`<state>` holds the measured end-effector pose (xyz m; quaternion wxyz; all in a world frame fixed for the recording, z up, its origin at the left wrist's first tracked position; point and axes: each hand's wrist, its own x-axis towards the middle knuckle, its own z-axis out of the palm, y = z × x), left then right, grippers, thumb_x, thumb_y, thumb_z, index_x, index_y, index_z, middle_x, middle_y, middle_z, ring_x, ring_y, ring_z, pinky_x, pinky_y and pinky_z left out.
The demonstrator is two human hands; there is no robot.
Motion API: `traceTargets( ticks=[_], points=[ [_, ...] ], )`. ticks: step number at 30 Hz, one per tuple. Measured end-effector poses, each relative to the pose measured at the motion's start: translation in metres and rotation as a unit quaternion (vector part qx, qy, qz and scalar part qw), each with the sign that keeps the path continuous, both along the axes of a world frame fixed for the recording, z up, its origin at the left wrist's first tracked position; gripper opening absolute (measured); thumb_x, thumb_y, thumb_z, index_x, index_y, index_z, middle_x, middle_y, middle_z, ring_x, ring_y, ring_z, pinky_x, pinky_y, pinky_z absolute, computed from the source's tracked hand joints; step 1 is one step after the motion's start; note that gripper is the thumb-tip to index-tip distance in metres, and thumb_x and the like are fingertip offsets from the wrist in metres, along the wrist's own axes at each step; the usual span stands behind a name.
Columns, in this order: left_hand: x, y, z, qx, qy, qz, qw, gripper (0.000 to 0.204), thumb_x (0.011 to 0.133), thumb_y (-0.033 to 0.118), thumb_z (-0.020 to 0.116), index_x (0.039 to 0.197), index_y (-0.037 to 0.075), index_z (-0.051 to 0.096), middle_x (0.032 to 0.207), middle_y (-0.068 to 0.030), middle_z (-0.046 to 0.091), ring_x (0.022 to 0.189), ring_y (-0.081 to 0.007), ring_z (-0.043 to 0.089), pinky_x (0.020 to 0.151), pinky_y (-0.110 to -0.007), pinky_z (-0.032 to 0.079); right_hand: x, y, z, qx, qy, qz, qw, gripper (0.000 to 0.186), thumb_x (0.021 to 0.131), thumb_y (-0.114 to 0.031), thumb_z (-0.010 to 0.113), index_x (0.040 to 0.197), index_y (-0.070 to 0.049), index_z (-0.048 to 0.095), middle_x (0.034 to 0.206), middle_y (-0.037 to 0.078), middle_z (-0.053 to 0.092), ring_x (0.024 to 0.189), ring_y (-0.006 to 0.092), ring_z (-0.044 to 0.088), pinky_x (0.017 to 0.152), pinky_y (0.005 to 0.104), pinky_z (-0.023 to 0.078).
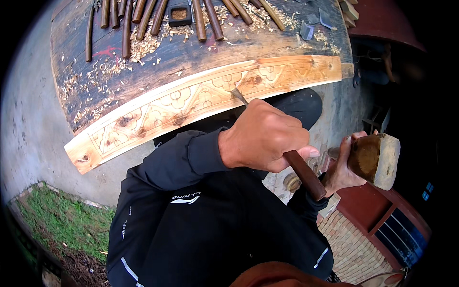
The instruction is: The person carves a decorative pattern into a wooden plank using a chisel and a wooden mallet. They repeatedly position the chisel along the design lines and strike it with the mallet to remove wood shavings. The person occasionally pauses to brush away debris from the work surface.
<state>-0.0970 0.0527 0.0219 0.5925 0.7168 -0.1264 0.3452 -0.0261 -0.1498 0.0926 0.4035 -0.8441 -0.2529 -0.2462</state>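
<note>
A long, pale wooden board (201, 103) carved with a pattern of flowers and zigzag lines lies along the near edge of the workbench. My left hand (267, 136) is wrapped round the brown handle of a wood chisel (306, 176). Its metal tip is over the middle of the pattern; whether it touches the wood I cannot tell. To the right, my right hand (343, 167) grips a wooden mallet (375, 160), holding its blocky head up beside the chisel handle's end. Much of the mallet's handle is hidden by the fingers.
Several wooden-handled tools (126, 33) lie across the far side of the dark workbench (191, 62), around a small black box (180, 16). Wood shavings (143, 45) are scattered there. Grass (62, 222) borders the paving at lower left. A red-framed structure (368, 205) stands at lower right.
</note>
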Motion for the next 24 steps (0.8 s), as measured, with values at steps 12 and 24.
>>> traceTargets(
  ticks=[12,24],
  points=[
    [0.028,-0.018,0.002,0.061,0.112,-0.005,0.992,0.036,0.089,0.028,0.077,0.064,0.010,0.059,0.057,-0.0059,0.053,0.048,-0.0268,0.054,0.044,-0.039,0.035,0.006,0.007,0.003,0.008,-0.020,0.039,0.999,0.062,0.082,0.012,0.076,0.138,0.010,0.049,0.101,0.016,0.066,0.087,0.0180,0.063,0.080,0.0307,0.056],
    [0.009,-0.001,0.002,-0.034,0.040,0.029,0.998,0.027,0.085,0.025,0.078,0.064,0.013,0.066,0.056,-0.0032,0.059,0.051,-0.0268,0.059,0.043,-0.040,0.038,-0.003,-0.015,0.072,0.277,-0.078,0.156,0.945,0.064,0.093,-0.017,0.070,0.146,0.001,0.037,0.110,0.014,0.062,0.086,0.0201,0.060,0.076,0.0323,0.052]
  ],
)
